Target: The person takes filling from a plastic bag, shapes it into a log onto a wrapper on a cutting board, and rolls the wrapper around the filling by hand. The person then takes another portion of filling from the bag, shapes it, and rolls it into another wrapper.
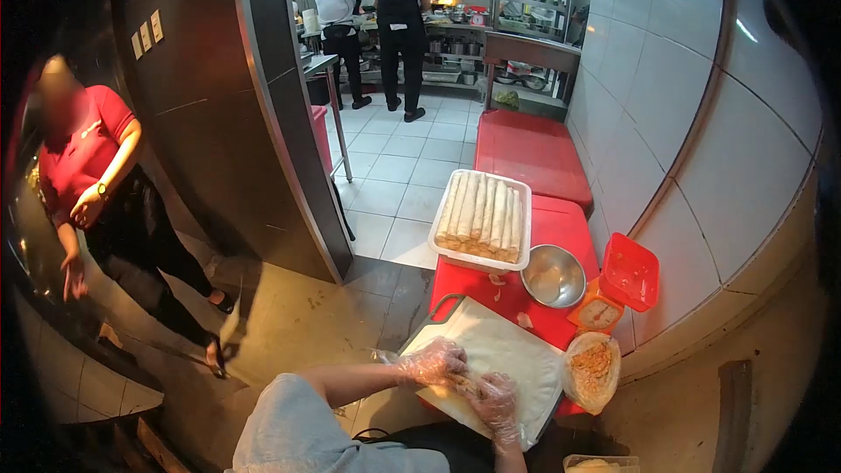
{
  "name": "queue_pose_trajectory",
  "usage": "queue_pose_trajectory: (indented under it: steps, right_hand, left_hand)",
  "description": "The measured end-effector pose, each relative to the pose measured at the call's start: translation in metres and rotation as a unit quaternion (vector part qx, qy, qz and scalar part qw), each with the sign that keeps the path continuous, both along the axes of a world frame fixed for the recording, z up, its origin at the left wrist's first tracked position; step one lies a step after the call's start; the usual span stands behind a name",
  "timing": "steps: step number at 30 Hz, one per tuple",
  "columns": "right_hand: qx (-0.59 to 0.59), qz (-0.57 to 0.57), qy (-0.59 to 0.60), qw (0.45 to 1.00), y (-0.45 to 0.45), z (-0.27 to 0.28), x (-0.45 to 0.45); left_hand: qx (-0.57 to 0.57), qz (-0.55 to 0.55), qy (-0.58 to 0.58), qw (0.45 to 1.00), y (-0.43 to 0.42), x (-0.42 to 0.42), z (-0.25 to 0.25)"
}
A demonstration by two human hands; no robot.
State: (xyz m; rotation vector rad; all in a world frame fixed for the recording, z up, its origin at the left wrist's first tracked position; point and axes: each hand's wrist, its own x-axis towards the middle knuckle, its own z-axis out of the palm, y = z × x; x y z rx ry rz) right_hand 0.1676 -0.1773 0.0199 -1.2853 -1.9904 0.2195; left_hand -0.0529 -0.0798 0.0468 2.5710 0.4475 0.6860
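Note:
Both my hands wear clear plastic gloves over a white cutting board [455, 320] with a dark edge and handle. Pale, thin wrapper sheets [517, 363] lie spread on it. My left hand [433, 361] and my right hand [492, 403] are closed, fingers curled, on a partly rolled spring roll [459, 382] between them. The fingers hide much of this roll. Beyond the board, a white tub [435, 241] is stacked with long rolled spring rolls [480, 215]. To the right, an open plastic bag holds orange-brown filling [593, 368].
A steel bowl [554, 276] and an orange scale [600, 309] with a red tray [631, 271] stand on red coolers [534, 158]. A person in a red shirt [105, 136] stands at left. Two people in black aprons [403, 13] work in the kitchen behind. A tiled wall [683, 149] rises at right.

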Motion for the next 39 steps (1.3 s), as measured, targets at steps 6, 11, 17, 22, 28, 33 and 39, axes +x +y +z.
queue_pose_trajectory:
  steps: [6,11,17,22,28,33,39]
  right_hand:
    - [-0.017,0.001,-0.002,1.0,0.0,-0.003,0.001]
    - [-0.008,0.002,0.005,1.0,0.0,0.005,0.0]
    - [0.001,0.001,0.016,1.0,-0.001,0.007,-0.001]
    - [0.001,0.004,0.021,1.0,0.001,0.001,0.0]
    - [-0.04,-0.001,0.028,0.999,-0.002,0.003,0.0]
    - [-0.029,0.0,0.019,0.999,-0.001,0.004,0.0]
    - [-0.017,-0.006,0.036,0.999,-0.004,0.007,-0.001]
  left_hand:
    - [0.009,0.007,0.009,1.0,0.0,0.0,-0.003]
    - [0.005,-0.005,-0.003,1.0,0.004,0.0,-0.012]
    - [0.017,0.0,-0.009,1.0,0.001,0.0,-0.007]
    - [0.011,-0.008,-0.019,1.0,0.003,0.001,-0.008]
    - [-0.004,-0.012,-0.015,1.0,0.004,0.002,-0.006]
    - [-0.006,-0.011,-0.011,1.0,0.001,0.002,0.004]
    - [-0.006,-0.015,-0.003,1.0,0.004,0.001,-0.005]
